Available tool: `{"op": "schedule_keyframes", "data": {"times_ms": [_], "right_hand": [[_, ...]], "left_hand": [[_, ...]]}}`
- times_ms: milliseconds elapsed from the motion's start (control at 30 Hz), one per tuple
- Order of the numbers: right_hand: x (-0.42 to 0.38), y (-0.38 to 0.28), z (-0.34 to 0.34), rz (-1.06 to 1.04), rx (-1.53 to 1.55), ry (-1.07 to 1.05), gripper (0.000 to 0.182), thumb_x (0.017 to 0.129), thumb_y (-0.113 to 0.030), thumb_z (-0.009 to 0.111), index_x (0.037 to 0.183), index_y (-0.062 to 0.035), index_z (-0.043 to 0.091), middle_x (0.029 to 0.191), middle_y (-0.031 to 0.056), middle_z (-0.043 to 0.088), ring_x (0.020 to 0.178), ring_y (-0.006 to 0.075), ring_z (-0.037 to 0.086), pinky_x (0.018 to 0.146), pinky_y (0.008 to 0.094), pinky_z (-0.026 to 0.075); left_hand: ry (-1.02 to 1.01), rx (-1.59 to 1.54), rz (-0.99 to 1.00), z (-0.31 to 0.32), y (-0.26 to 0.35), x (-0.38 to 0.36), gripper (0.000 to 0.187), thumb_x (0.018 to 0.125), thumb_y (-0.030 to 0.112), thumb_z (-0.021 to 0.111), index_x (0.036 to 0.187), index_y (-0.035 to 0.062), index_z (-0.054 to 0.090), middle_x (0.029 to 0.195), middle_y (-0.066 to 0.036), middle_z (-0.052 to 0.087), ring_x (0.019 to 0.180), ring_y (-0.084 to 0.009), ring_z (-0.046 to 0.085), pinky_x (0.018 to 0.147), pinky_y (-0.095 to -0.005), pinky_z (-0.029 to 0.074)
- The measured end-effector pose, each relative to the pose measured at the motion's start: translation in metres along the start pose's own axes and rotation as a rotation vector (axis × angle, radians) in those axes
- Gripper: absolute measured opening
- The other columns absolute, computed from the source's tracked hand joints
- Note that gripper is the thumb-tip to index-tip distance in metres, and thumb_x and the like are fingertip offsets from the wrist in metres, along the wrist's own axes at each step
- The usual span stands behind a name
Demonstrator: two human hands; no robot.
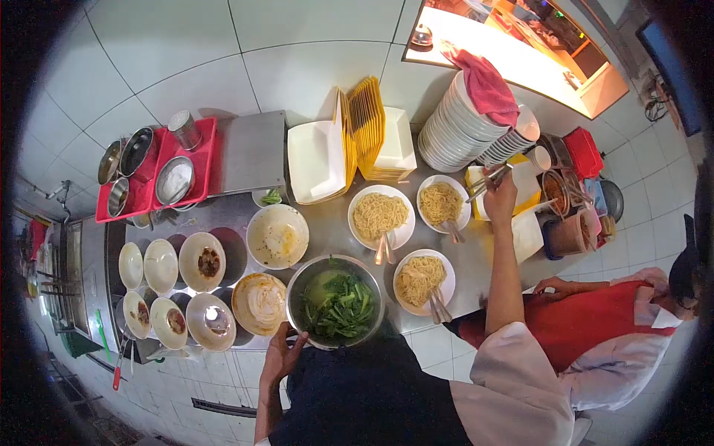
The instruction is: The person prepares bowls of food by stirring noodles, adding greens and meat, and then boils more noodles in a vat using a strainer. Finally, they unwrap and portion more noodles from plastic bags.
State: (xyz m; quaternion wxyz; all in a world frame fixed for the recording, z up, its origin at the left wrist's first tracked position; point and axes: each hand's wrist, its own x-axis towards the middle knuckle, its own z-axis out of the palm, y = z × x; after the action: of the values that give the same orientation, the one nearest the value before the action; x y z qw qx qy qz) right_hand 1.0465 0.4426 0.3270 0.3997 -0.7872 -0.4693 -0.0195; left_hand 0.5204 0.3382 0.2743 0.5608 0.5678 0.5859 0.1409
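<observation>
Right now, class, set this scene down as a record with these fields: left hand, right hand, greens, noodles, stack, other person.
Left hand: at the rim of the steel bowl
Right hand: holding a metal utensil
Greens: inside the steel bowl
Noodles: three servings, cutlery in each
Stack: white dishes, red cloth on top
Other person: at right, red garment

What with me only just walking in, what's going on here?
Someone is working at a metal counter. Their left hand holds the near rim of a metal bowl of leafy greens. Their right hand is raised above the counter, holding metal utensils. Three plates of noodles stand there, each with metal handles at its edge. Pale bowls sit in rows to the left. A co-worker in a red apron is on the right.
</observation>
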Motion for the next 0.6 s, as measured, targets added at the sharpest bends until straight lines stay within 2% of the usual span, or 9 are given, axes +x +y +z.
{"op": "schedule_keyframes", "data": {"times_ms": [33,100,167,200,267,300,367,500,600], "right_hand": [[-0.006,-0.004,-0.001,-0.003,0.004,-0.003,0.025,0.082,0.007,0.061,0.103,-0.0037,0.053,0.092,0.011,0.066,0.086,0.0245,0.066,0.074,0.0357,0.05],[-0.022,-0.027,-0.008,0.049,0.296,0.162,0.028,0.084,0.003,0.064,0.108,-0.0039,0.053,0.097,0.0086,0.065,0.092,0.0212,0.064,0.081,0.0346,0.05],[-0.044,-0.048,-0.016,-0.011,0.624,0.132,0.031,0.086,-0.001,0.066,0.113,-0.0036,0.052,0.102,0.0071,0.064,0.097,0.0186,0.061,0.088,0.0337,0.048],[-0.061,-0.064,-0.02,0.013,0.643,0.1,0.031,0.086,-0.001,0.066,0.113,-0.0036,0.052,0.102,0.0071,0.064,0.097,0.0186,0.061,0.088,0.0337,0.048],[-0.105,-0.105,-0.026,0.202,0.875,-0.207,0.032,0.087,-0.005,0.068,0.113,-0.0016,0.051,0.106,0.0086,0.063,0.1,0.0188,0.061,0.09,0.0327,0.047],[-0.128,-0.11,-0.019,0.226,0.891,-0.222,0.032,0.087,-0.005,0.068,0.113,-0.0016,0.051,0.106,0.0086,0.063,0.1,0.0188,0.061,0.09,0.0327,0.047],[-0.167,-0.119,-0.008,0.106,0.75,-0.424,0.032,0.086,-0.007,0.068,0.112,-0.0008,0.05,0.105,0.0095,0.062,0.1,0.0178,0.06,0.088,0.0321,0.047],[-0.215,-0.126,0.026,0.141,0.703,-0.468,0.027,0.086,-0.007,0.068,0.106,0.0,0.052,0.105,0.0109,0.063,0.097,0.0179,0.06,0.086,0.0321,0.048],[-0.229,-0.128,0.051,0.108,0.708,-0.4,0.02,0.085,-0.004,0.067,0.099,0.002,0.055,0.103,0.011,0.064,0.088,0.0174,0.061,0.083,0.0297,0.048]], "left_hand": [[-0.013,-0.004,0.018,0.001,-0.009,0.002,0.038,0.093,0.026,0.062,0.116,-0.002,0.052,0.108,-0.018,0.065,0.105,-0.0296,0.063,0.083,-0.0389,0.052],[-0.012,-0.009,0.02,0.003,-0.016,0.001,0.038,0.093,0.023,0.063,0.119,-0.0016,0.052,0.111,-0.017,0.065,0.107,-0.0288,0.062,0.084,-0.0386,0.052],[0.026,-0.402,-0.085,0.011,-0.011,-0.004,0.042,0.091,0.014,0.064,0.128,0.001,0.049,0.122,-0.013,0.059,0.114,-0.027,0.057,0.089,-0.0374,0.051],[0.047,-0.406,-0.036,0.014,-0.006,-0.005,0.045,0.09,0.009,0.064,0.131,0.0017,0.047,0.126,-0.012,0.055,0.118,-0.0264,0.054,0.093,-0.0369,0.049],[0.074,-0.51,0.001,0.027,-0.002,-0.006,0.05,0.089,0.003,0.063,0.135,0.0021,0.044,0.133,-0.012,0.049,0.125,-0.0259,0.048,0.101,-0.0369,0.044],[0.082,-0.615,0.0,0.033,-0.004,-0.004,0.051,0.089,0.002,0.062,0.136,0.0016,0.044,0.137,-0.013,0.045,0.127,-0.026,0.046,0.104,-0.0373,0.042],[0.113,-0.549,0.024,0.035,0.015,-0.008,0.05,0.088,0.001,0.062,0.135,0.0011,0.044,0.14,-0.013,0.042,0.129,-0.0262,0.045,0.106,-0.038,0.039],[0.085,-0.53,0.045,0.038,0.012,-0.009,0.046,0.086,0.001,0.063,0.131,0.0,0.05,0.145,-0.014,0.034,0.133,-0.0265,0.04,0.109,-0.0388,0.036],[0.08,-0.463,0.085,0.038,0.011,-0.009,0.043,0.085,0.002,0.065,0.126,0.0002,0.054,0.144,-0.015,0.036,0.135,-0.0269,0.038,0.109,-0.0387,0.035]]}}
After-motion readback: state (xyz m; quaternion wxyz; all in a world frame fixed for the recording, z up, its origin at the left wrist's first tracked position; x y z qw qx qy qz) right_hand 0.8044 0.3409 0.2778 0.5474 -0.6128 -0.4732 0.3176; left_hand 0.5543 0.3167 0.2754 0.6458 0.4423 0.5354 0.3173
